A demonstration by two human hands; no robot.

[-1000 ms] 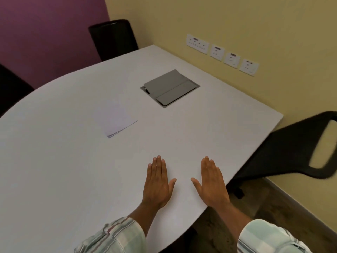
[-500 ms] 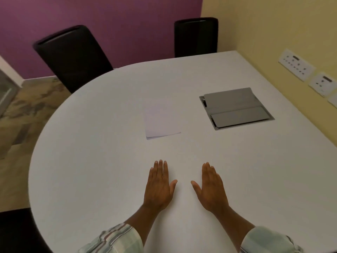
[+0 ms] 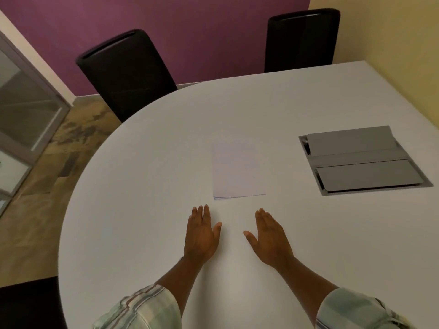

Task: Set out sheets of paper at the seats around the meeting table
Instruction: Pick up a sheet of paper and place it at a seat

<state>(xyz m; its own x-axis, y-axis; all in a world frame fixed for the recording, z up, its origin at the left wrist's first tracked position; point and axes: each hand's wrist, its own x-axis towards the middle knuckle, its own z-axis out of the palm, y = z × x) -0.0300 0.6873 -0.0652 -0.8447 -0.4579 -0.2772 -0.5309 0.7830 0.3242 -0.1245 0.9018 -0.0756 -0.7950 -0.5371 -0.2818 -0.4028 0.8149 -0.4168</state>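
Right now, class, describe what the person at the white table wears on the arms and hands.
Both hands, the left hand and right hand, are bare: no gloves, rings or watch visible. Each forearm is bare up to a pushed-up pale green checked shirt sleeve with whitish and brownish stripes.

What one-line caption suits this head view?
Both hands, left hand and right hand, rest open on the white table just short of a paper stack.
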